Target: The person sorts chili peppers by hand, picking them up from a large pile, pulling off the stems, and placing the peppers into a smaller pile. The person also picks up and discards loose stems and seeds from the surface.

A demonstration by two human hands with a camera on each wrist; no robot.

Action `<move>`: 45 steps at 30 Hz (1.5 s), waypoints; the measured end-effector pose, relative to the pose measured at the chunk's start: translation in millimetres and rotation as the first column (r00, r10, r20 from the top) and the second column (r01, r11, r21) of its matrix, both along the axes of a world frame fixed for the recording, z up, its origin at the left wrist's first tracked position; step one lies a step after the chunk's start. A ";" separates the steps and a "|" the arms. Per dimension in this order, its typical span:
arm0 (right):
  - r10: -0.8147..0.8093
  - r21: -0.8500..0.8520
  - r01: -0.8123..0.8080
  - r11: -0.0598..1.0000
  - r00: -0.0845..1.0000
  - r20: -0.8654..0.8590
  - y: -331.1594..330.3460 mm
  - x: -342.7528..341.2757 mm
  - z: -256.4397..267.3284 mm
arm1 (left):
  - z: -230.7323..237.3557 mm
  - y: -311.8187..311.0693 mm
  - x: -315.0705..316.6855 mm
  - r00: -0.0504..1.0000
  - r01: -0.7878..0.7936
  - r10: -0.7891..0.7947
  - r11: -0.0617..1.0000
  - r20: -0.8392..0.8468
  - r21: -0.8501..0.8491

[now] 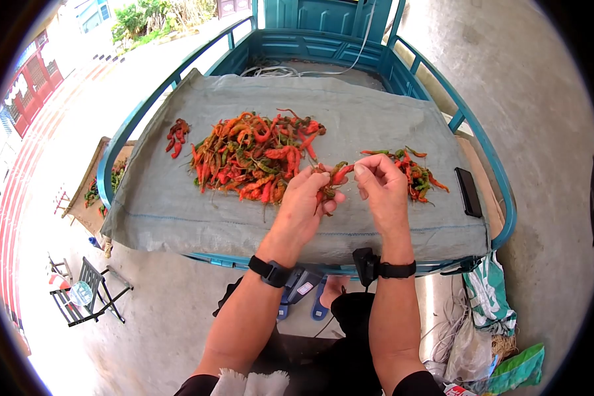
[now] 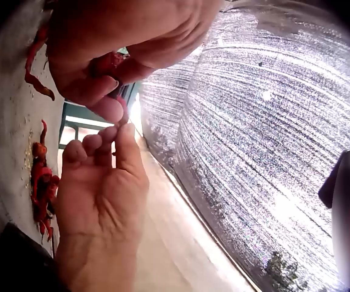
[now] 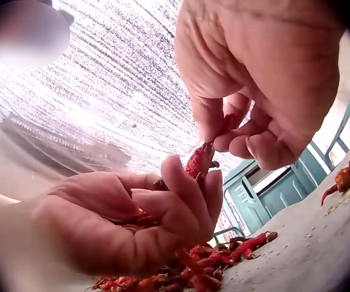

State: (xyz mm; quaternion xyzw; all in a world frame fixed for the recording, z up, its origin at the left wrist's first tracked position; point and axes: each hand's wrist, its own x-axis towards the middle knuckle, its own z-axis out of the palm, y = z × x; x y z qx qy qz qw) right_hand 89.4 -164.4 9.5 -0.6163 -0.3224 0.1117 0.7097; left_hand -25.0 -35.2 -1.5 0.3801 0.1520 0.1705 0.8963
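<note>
My left hand curls round a few chili peppers, some of which show inside its fingers in the right wrist view. Thumb and fingertips of my right hand pinch one end of a red chili pepper, whose other end lies at the left fingertips. Both hands are raised over a grey woven sheet. Left of them is a large heap of red, orange and some green chili peppers. Just beyond the right hand lies a smaller pile of chili peppers.
A few dark red chili peppers lie apart at the sheet's left. A black phone rests near its right edge. The sheet covers a blue-green cart bed with side rails. A folding stool stands on the floor at left, bags at right.
</note>
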 end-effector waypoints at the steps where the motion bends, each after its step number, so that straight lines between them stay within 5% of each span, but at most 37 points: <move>1: 0.011 0.029 -0.010 1.000 0.999 -0.031 0.0 0.0 0.8 | 0.6 -0.3 0.0 1.000 -0.004 0.004 1.000 -0.004 -0.004; 10: -0.003 0.249 0.042 0.968 0.988 -0.154 -10.4 12.3 -2.9 | -0.9 -1.5 1.0 0.999 -0.043 0.043 0.999 -0.023 0.018; 16: -0.222 0.317 0.287 0.904 0.948 -0.226 -33.8 34.1 -1.4 | -4.5 -1.2 1.7 0.999 -0.045 0.045 0.999 0.004 0.012; 20: -0.430 0.248 0.429 0.869 0.901 -0.052 -53.1 52.4 -1.2 | -3.6 -2.0 2.0 0.999 -0.045 0.045 0.999 0.015 0.005; 24: -0.580 -0.108 0.647 0.754 0.734 0.353 -60.2 57.2 -11.6 | -3.1 -0.8 0.3 0.999 -0.010 0.009 1.000 0.032 0.008; 27: -0.524 -0.111 0.585 0.804 0.783 0.335 -55.0 49.9 -11.0 | -3.6 -0.4 1.3 0.999 0.015 -0.016 1.000 0.048 0.006; 31: -0.164 -0.071 0.161 0.984 0.985 -0.045 -33.5 21.8 5.7 | -5.6 -2.9 2.6 0.998 0.018 -0.016 0.999 0.061 -0.038; 35: 0.085 -0.150 -0.063 0.987 0.986 0.144 -12.5 -4.7 12.0 | -10.5 -2.0 4.4 0.998 -0.007 0.010 0.999 0.061 -0.049; 37: 0.127 -0.295 -0.063 0.953 0.971 0.203 -6.7 -23.2 21.4 | -13.5 0.6 3.6 0.998 0.004 -0.001 0.999 0.059 -0.045; 41: 0.053 -0.303 0.128 0.944 0.850 0.525 5.8 -36.5 20.2 | -5.9 -7.7 5.2 0.997 -0.073 0.074 0.997 0.025 -0.022; 45: -0.007 -0.252 0.126 0.959 0.905 0.425 10.4 -32.2 8.7 | -11.0 -2.7 4.1 0.999 -0.042 0.042 0.999 0.014 -0.029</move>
